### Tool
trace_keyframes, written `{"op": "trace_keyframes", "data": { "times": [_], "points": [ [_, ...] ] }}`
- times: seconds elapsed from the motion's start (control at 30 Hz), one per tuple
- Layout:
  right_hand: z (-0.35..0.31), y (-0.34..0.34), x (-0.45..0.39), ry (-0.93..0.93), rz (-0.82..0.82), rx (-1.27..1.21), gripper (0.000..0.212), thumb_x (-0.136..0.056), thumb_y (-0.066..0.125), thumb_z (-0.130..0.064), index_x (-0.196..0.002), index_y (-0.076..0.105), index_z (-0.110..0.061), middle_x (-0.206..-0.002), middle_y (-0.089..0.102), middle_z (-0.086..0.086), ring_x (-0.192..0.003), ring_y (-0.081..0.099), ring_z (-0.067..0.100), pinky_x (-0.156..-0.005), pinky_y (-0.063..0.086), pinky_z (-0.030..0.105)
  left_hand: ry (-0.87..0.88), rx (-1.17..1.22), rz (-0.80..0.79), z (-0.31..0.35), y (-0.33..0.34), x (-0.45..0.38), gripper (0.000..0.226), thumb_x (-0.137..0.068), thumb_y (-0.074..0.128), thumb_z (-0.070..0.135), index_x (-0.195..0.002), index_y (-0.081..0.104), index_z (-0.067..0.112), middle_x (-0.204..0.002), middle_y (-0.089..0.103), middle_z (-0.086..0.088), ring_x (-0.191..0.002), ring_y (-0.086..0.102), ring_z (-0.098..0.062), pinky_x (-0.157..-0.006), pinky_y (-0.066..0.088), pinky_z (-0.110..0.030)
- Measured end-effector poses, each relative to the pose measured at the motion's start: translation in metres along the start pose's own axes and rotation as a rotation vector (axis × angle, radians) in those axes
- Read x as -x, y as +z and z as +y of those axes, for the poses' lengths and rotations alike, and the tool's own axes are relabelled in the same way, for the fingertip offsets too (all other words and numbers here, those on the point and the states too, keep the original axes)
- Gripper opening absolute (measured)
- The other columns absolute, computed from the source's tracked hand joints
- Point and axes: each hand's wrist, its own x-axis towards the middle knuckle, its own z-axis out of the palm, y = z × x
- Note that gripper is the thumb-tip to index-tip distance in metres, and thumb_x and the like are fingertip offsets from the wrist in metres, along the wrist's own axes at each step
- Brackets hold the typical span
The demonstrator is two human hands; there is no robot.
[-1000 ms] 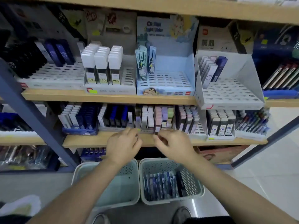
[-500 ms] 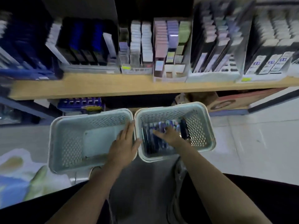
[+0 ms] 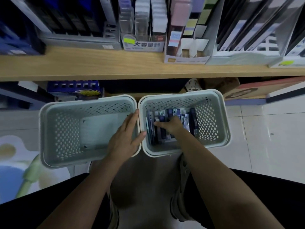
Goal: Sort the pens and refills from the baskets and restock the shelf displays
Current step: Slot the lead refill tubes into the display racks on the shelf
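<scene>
Centrally, the left hand (image 3: 125, 139) rests straight fingers on the rim between two baskets; the right hand (image 3: 171, 125) reaches among pen packs (image 3: 193, 121) in the right basket (image 3: 212, 119), fingers seemingly curled, grip unclear.

- Pale tiled floor (image 3: 267, 129), glossy, running from 3 o'clock toward 5 o'clock.
- Directly on it, two perforated pale green baskets with rims touching: left basket (image 3: 54, 134) at 9 o'clock of centre, right basket (image 3: 212, 116) at 2 o'clock of centre.
- Wooden shelf (image 3: 99, 66) across 12 o'clock, above the baskets.
- On that board, a row of display boxes: grey tray (image 3: 79, 41) at 11 o'clock, clear box with Chinese label (image 3: 145, 45) at 12, white cardboard box (image 3: 186, 58) at 1, slotted white trays (image 3: 244, 57) toward 2.
</scene>
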Motion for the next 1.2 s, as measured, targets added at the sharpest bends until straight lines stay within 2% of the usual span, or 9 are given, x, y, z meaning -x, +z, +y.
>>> {"op": "trace_keyframes", "data": {
  "times": [0.07, 0.1, 0.13, 0.27, 0.37, 0.57, 0.8, 0.93, 1.2],
  "points": [
    [0.006, 0.001, -0.003, 0.012, -0.04, -0.072, 0.036, -0.08, 0.084, -0.024, -0.093, 0.057, -0.004, -0.093, 0.058, 0.001, -0.09, 0.057, 0.015, -0.067, 0.043, 0.014, -0.003, -0.004, 0.002, 0.0, 0.001, 0.0, 0.076, -0.088, 0.023, 0.079, -0.152, -0.009, 0.056, -0.168, 0.013, 0.012, -0.15, 0.027, -0.019, -0.11, 0.042, -0.052],
    [0.006, 0.003, -0.002, 0.003, -0.05, -0.091, 0.033, -0.08, 0.084, -0.022, -0.084, 0.056, -0.005, -0.086, 0.057, 0.0, -0.084, 0.055, 0.015, -0.06, 0.042, 0.01, -0.002, -0.006, 0.004, -0.001, 0.001, 0.0, 0.076, -0.088, 0.023, 0.079, -0.152, -0.009, 0.056, -0.168, 0.013, 0.012, -0.15, 0.028, -0.019, -0.109, 0.042, -0.052],
    [0.003, 0.005, 0.001, -0.006, -0.059, -0.1, 0.033, -0.08, 0.084, -0.024, -0.086, 0.059, -0.003, -0.086, 0.06, 0.002, -0.085, 0.057, 0.017, -0.062, 0.044, 0.011, -0.001, -0.007, 0.005, 0.0, 0.001, 0.0, 0.076, -0.088, 0.024, 0.079, -0.152, -0.009, 0.056, -0.168, 0.014, 0.011, -0.15, 0.028, -0.019, -0.109, 0.042, -0.051],
    [-0.002, 0.013, 0.008, -0.041, -0.117, -0.084, 0.058, -0.082, 0.081, -0.036, -0.122, 0.065, 0.002, -0.111, 0.066, 0.012, -0.106, 0.062, 0.027, -0.088, 0.048, 0.032, -0.003, 0.004, 0.01, 0.0, 0.001, 0.001, 0.075, -0.089, 0.026, 0.077, -0.152, -0.008, 0.057, -0.167, 0.018, 0.007, -0.148, 0.032, -0.023, -0.106, 0.044, -0.052],
    [0.001, 0.009, 0.013, -0.029, -0.156, -0.161, 0.071, -0.083, 0.079, -0.041, -0.136, 0.055, 0.0, -0.139, 0.057, 0.012, -0.125, 0.055, 0.029, -0.096, 0.043, 0.032, 0.004, 0.011, 0.013, -0.001, 0.002, 0.001, 0.074, -0.091, 0.029, 0.075, -0.153, -0.007, 0.056, -0.167, 0.018, 0.006, -0.148, 0.034, -0.024, -0.105, 0.045, -0.053],
    [-0.001, 0.007, 0.019, 0.022, -0.246, -0.156, 0.125, -0.064, 0.086, -0.06, -0.153, 0.023, 0.001, -0.16, 0.03, 0.018, -0.144, 0.034, 0.035, -0.115, 0.035, 0.051, 0.002, 0.008, 0.018, 0.0, 0.001, 0.002, 0.074, -0.094, 0.034, 0.068, -0.155, -0.006, 0.053, -0.168, 0.017, 0.006, -0.148, 0.033, -0.024, -0.106, 0.045, -0.052],
    [0.002, 0.014, 0.014, 0.046, -0.275, -0.221, 0.1, -0.078, 0.084, -0.033, -0.153, 0.026, -0.001, -0.16, 0.031, 0.015, -0.145, 0.033, 0.034, -0.115, 0.031, 0.047, -0.006, 0.002, 0.022, 0.002, 0.001, 0.002, 0.073, -0.096, 0.035, 0.066, -0.153, -0.008, 0.055, -0.167, 0.018, 0.004, -0.147, 0.034, -0.025, -0.105, 0.046, -0.051],
    [0.002, 0.015, 0.013, 0.047, -0.307, -0.254, 0.111, -0.076, 0.086, -0.034, -0.157, 0.016, -0.005, -0.163, 0.022, 0.013, -0.149, 0.025, 0.032, -0.117, 0.027, 0.048, 0.002, 0.007, 0.022, 0.001, 0.002, 0.003, 0.073, -0.095, 0.034, 0.067, -0.154, -0.007, 0.053, -0.167, 0.018, 0.004, -0.147, 0.034, -0.024, -0.104, 0.047, -0.051],
    [0.004, 0.014, 0.015, 0.039, -0.434, -0.34, 0.129, -0.061, 0.093, -0.044, -0.158, 0.016, -0.008, -0.165, 0.02, 0.008, -0.152, 0.017, 0.029, -0.119, 0.022, 0.048, 0.004, 0.006, 0.018, 0.002, 0.001, 0.003, 0.074, -0.096, 0.034, 0.067, -0.156, -0.006, 0.051, -0.167, 0.019, 0.003, -0.146, 0.035, -0.024, -0.103, 0.047, -0.048]
  ]
}}
